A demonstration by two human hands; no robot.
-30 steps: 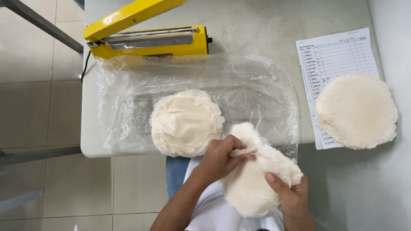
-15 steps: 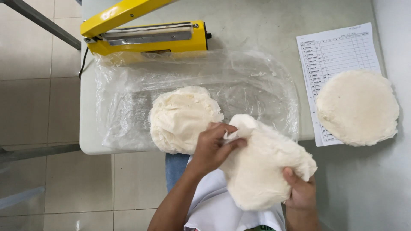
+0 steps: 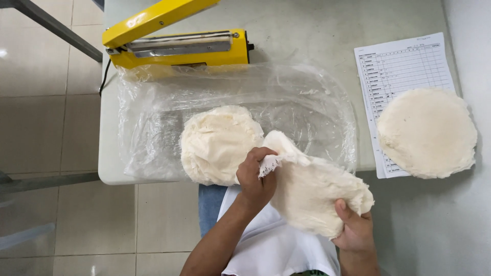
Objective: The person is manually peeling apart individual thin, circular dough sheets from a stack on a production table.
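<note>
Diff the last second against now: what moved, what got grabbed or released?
The folded flat round opened wider and swung right between the hands. The right hand slid from its right side to its lower edge; the left hand keeps its grip on the top edge. Nothing released. The stack on plastic, sealer, sheet and right round stayed put.

2 hands on folded white wrappers over table edge

Bare forearms, bare hands; a white shirt and blue trousers.
</note>
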